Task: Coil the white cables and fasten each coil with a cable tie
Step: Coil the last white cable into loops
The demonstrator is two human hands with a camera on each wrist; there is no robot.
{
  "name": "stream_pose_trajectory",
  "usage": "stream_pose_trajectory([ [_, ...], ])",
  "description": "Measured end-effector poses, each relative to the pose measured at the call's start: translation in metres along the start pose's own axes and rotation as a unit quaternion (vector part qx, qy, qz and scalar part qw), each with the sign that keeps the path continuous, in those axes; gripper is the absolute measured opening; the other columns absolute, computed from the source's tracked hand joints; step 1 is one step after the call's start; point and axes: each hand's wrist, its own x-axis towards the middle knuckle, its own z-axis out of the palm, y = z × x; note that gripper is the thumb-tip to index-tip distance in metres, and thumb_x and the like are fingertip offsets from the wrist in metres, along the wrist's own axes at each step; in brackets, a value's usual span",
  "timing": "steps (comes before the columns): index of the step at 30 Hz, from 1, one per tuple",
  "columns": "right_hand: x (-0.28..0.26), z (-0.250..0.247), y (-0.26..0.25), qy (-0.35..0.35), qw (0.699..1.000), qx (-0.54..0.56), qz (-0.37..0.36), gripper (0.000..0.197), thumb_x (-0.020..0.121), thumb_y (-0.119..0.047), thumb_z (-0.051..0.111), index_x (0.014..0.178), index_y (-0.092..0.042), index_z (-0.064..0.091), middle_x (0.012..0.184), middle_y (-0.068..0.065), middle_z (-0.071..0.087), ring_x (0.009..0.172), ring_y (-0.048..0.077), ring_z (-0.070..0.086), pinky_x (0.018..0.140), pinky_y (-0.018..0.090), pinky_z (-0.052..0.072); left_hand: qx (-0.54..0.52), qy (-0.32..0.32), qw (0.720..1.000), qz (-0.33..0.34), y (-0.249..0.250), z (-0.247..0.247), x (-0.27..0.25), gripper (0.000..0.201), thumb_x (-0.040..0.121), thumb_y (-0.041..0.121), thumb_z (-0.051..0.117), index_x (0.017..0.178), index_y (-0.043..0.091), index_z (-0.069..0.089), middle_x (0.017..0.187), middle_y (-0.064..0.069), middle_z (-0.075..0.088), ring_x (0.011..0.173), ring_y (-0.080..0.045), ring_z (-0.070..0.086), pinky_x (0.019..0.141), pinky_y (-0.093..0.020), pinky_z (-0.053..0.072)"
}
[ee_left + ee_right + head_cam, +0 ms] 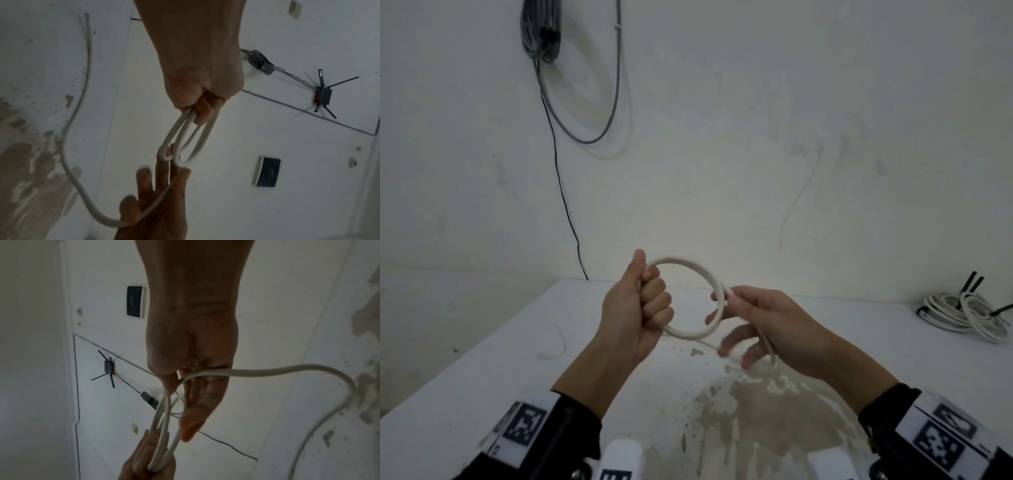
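A white cable [690, 335] is wound into a small round coil held above the white table [482, 359]. My left hand [654, 298] grips the coil's left side in a fist. My right hand [726, 308] meets the coil's right side and pinches the free strand between thumb and forefinger, with the other fingers spread. The loose tail [768, 346] runs down across the right palm. In the left wrist view the coil [185, 138] hangs from my left hand [201, 104] and the tail [68, 146] trails over the table. In the right wrist view the strand [287, 369] leaves my right hand [179, 386] to the right.
Several coiled white cables [962, 311] with black ties [974, 281] lie at the table's back right. A short white piece [554, 346] lies on the table at the left. Grey cables [541, 31] hang on the wall behind. A brownish stain [739, 411] marks the near tabletop.
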Motion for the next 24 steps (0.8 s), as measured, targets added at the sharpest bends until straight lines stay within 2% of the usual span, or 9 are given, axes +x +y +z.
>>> stream_pose_trajectory([
  [3, -0.004, -0.014, 0.005, 0.027, 0.982, -0.186, -0.034, 0.026, 0.093, -0.028, 0.055, 0.084, -0.005, 0.065, 0.061, 0.007, 0.064, 0.05, 0.02, 0.061, 0.051, 0.027, 0.047, 0.026, 0.018, 0.999, 0.026, 0.009, -0.006, 0.0, 0.041, 0.097, 0.032, 0.039, 0.062, 0.022, 0.022, 0.038, 0.009, 0.01, 0.041, -0.01, 0.001, 0.028, -0.014, 0.008],
  [6, -0.002, -0.041, 0.005, 0.067, 0.901, -0.428, -0.031, 0.057, 0.084, -0.059, 0.047, 0.054, -0.01, 0.05, 0.047, -0.004, 0.05, 0.047, 0.019, 0.057, 0.055, 0.028, 0.043, 0.046, 0.025, 0.998, 0.039, 0.017, -0.013, -0.003, 0.041, 0.096, 0.029, 0.04, 0.062, 0.023, 0.019, 0.051, 0.006, 0.002, 0.041, -0.01, 0.0, 0.027, -0.015, 0.007],
  [9, -0.002, -0.077, 0.002, 0.122, 0.853, -0.507, -0.015, 0.053, 0.082, -0.061, 0.041, 0.055, -0.016, 0.038, 0.05, -0.001, 0.043, 0.05, 0.025, 0.055, 0.055, 0.031, 0.041, 0.033, 0.031, 0.998, 0.054, 0.027, -0.023, -0.003, 0.042, 0.09, 0.029, 0.045, 0.057, 0.022, 0.021, 0.052, 0.006, 0.002, 0.041, -0.01, 0.0, 0.027, -0.016, 0.007],
  [12, -0.006, -0.106, -0.008, 0.261, 0.833, -0.487, -0.029, 0.051, 0.081, -0.06, 0.036, 0.061, -0.013, 0.035, 0.056, 0.003, 0.04, 0.053, 0.02, 0.04, 0.054, 0.033, 0.03, 0.057, 0.019, 0.997, 0.049, 0.033, -0.028, -0.004, 0.043, 0.079, 0.037, 0.052, 0.048, 0.023, 0.025, 0.052, 0.006, 0.002, 0.041, -0.009, 0.0, 0.031, -0.018, 0.004],
  [14, -0.005, -0.107, -0.01, 0.306, 0.834, -0.458, -0.03, 0.044, 0.094, -0.049, 0.034, 0.073, -0.01, 0.039, 0.061, 0.006, 0.047, 0.059, 0.025, 0.046, 0.057, 0.035, 0.032, 0.083, 0.005, 0.996, 0.021, 0.027, -0.024, -0.006, 0.045, 0.079, 0.04, 0.052, 0.049, 0.023, 0.024, 0.05, 0.006, 0.002, 0.041, -0.01, 0.0, 0.033, -0.015, 0.005],
  [16, -0.003, -0.09, -0.007, 0.281, 0.82, -0.499, -0.012, 0.024, 0.101, -0.033, 0.03, 0.094, -0.011, 0.039, 0.066, 0.012, 0.052, 0.062, 0.032, 0.051, 0.059, 0.037, 0.036, 0.065, 0.001, 0.998, 0.004, 0.014, -0.017, -0.004, 0.047, 0.086, 0.038, 0.048, 0.05, 0.022, 0.024, 0.043, 0.007, 0.005, 0.041, -0.011, 0.001, 0.032, -0.014, 0.008],
  [19, 0.001, -0.053, 0.005, 0.155, 0.713, -0.684, 0.003, 0.017, 0.098, -0.019, 0.033, 0.111, -0.019, 0.045, 0.082, 0.012, 0.059, 0.066, 0.029, 0.048, 0.059, 0.031, 0.035, -0.011, 0.032, 0.999, 0.028, -0.002, -0.006, 0.006, 0.051, 0.099, 0.038, 0.035, 0.052, 0.02, 0.028, 0.035, 0.007, 0.017, 0.039, -0.011, 0.003, 0.033, -0.017, 0.011],
  [22, 0.003, -0.02, 0.018, -0.002, 0.648, -0.759, -0.062, 0.016, 0.091, -0.016, 0.046, 0.096, -0.018, 0.061, 0.07, 0.001, 0.048, 0.055, 0.019, 0.042, 0.047, 0.026, 0.023, -0.065, 0.052, 0.994, 0.067, -0.008, 0.001, 0.014, 0.048, 0.101, 0.041, 0.026, 0.06, 0.017, 0.032, 0.037, 0.007, 0.02, 0.029, -0.006, 0.015, 0.033, -0.017, 0.018],
  [24, 0.0, -0.007, 0.019, -0.034, 0.645, -0.749, -0.147, 0.016, 0.083, -0.023, 0.056, 0.069, -0.023, 0.064, 0.052, -0.008, 0.032, 0.039, 0.009, 0.02, 0.041, 0.018, 0.01, -0.03, 0.051, 0.995, 0.083, -0.01, 0.003, 0.017, 0.044, 0.102, 0.038, 0.025, 0.065, 0.016, 0.033, 0.039, 0.007, 0.023, 0.031, -0.006, 0.021, 0.035, -0.017, 0.024],
])
